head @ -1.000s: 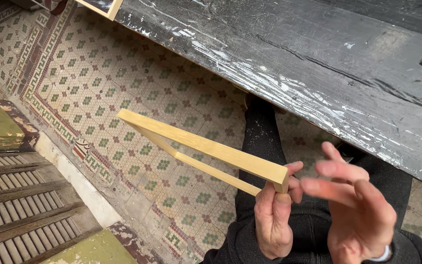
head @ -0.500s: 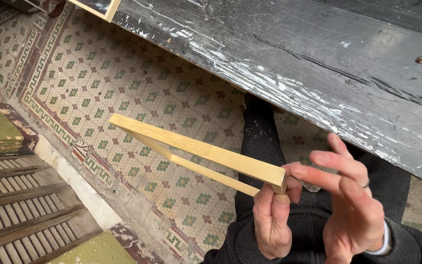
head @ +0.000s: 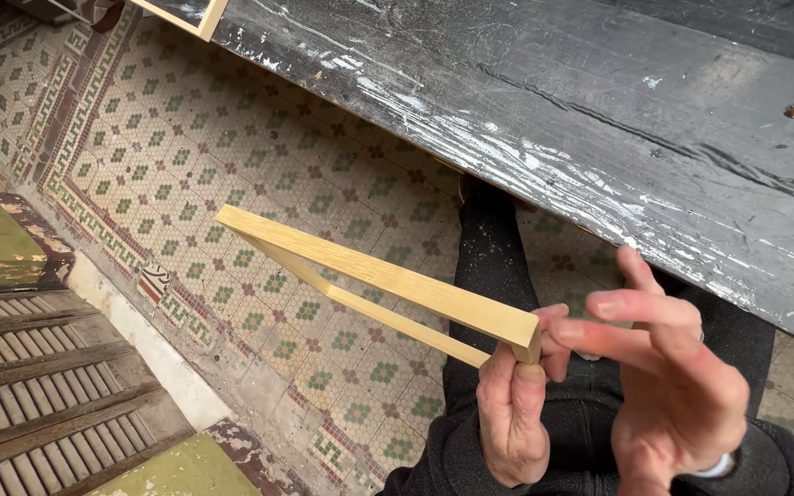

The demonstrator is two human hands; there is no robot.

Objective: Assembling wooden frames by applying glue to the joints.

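Gripping hand: left hand (head: 512, 418) pinches the near corner of a wooden frame (head: 374, 292), thumb pressed up against the end of the top bar, the other fingers curled behind it.
Free hand: right hand (head: 682, 395) is empty and spread, fingers loose; its forefinger reaches toward the frame's near corner and looks close to it, though contact cannot be judged.
Frame look: pale yellow wood, smooth and unpainted, with flat narrow bars; a wider top bar and a thinner lower bar meet at a far corner, so it is seen almost edge-on.
Frame place: held in the air over the person's lap, slanting up and away to the left, above the tiled floor (head: 186, 174).
Legs: dark trousers (head: 493, 266) stretch out under the frame toward the worktable.
Worktable: a black worn worktop (head: 544, 101), streaked with white scrapes, fills the upper right, near the right hand.
Floor: small mosaic tiles with green and red flower shapes and a key-pattern border.
Left side: ribbed wooden steps (head: 39, 386) with flaking green paint.
Top edge: part of another pale frame (head: 197, 14) on the worktop's far end.
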